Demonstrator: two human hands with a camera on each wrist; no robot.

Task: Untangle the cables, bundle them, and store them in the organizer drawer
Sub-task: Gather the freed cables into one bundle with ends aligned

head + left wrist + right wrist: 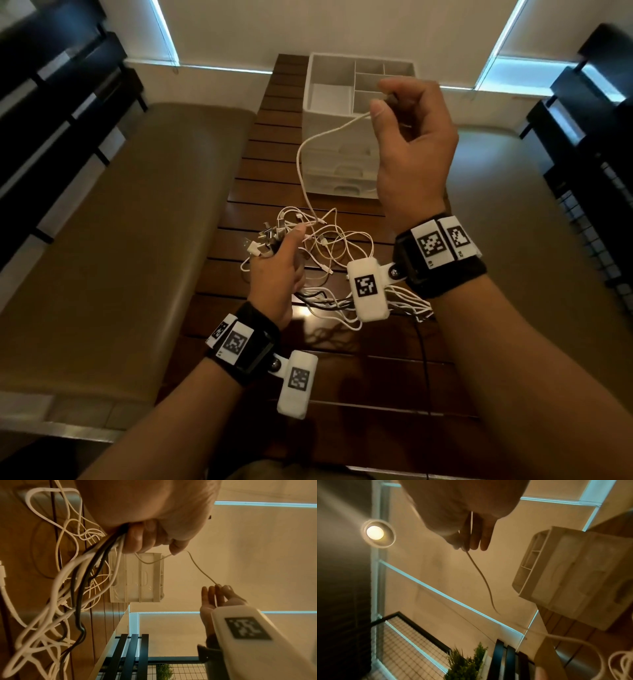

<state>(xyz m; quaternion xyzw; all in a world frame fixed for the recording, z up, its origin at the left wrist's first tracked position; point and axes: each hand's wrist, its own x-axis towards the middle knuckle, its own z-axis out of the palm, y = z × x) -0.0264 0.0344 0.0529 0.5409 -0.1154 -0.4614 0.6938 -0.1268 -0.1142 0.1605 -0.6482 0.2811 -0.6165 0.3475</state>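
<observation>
My left hand (277,270) gripped the tangled cables (329,246) at lower centre of the head view, plug ends fanned toward the upper left, loops hanging onto the slatted bench (260,164). My right hand (411,144), raised at upper right, pinched one white cable (303,161) in its fingers (378,111); its long axis ran diagonally down-left into the tangle. The white organizer (329,113) stood upright at top centre, drawers facing me.
</observation>
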